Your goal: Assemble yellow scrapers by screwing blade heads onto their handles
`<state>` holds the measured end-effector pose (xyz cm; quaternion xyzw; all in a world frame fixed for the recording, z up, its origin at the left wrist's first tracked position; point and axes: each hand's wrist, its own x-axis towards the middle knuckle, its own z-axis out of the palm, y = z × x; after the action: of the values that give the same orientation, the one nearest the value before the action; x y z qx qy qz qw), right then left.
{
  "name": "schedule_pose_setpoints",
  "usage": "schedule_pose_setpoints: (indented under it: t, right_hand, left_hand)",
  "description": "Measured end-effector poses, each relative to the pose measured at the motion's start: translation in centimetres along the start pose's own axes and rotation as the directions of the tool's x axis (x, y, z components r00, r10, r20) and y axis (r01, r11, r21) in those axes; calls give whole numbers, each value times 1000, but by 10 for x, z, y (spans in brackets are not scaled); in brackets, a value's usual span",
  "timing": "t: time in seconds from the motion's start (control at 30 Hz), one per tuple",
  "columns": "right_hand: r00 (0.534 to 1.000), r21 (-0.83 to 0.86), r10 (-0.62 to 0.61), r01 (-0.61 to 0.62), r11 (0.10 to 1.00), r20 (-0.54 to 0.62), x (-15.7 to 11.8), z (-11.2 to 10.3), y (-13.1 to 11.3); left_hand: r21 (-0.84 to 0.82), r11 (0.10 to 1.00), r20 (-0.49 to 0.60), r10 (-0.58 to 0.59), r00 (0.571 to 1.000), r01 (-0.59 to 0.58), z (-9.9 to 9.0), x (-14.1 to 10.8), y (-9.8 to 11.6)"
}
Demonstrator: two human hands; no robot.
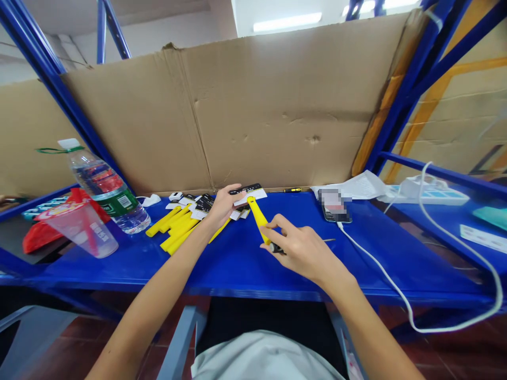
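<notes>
My left hand [225, 205] is closed on a black and white card [249, 193] above the blue table [233, 261]. A yellow handle [258, 217] slants down from the card's lower edge, its top end touching the card. The fingers of my right hand [291, 241] pinch the lower end of that handle. A dark tool grip also lies in my right hand, and a thin metal shaft shows beyond it to the right. Beside my left wrist lies a pile of yellow handles [178, 228] with black and white cards [203, 205] at their far ends.
At the left stand a water bottle [114, 198] and a tilted plastic cup [85, 229]. A phone [335, 205] with a white cable [380, 269] lies at the right. A small yellow and black tool [293, 190] lies by the cardboard wall [285, 111].
</notes>
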<state>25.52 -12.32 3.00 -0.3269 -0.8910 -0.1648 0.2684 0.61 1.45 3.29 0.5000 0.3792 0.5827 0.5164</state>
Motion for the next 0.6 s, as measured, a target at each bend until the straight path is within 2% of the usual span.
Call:
schedule_pose_setpoints:
  t: [0.13,0.23,0.33,0.47,0.53,0.6]
  right_hand:
    - [998,156,-24,15,988,57,2,4,-7]
    - [1000,250,-2,0,968,8,2,1,-7]
    - [998,321,35,-18,947,-46,-1,-6,-1]
    - [988,357,86,-34,933,-132,-7,-15,16]
    - [972,343,100,-22,939,-212,-9,-20,24]
    - [938,304,121,-17,952,-326,-12,-26,31]
  left_hand:
    - [198,979,41,-48,998,39,-22,10,5]
    - [380,924,117,-86,989,35,-35,11,9]
    - [550,834,217,-99,971,-38,-43,10,11]
    - [699,682,299,-4,954,-216,-44,9,7]
    - [743,605,304,77,950,-286,-42,9,7]
    - [772,538,298,165,940,-339,-38,7,11]
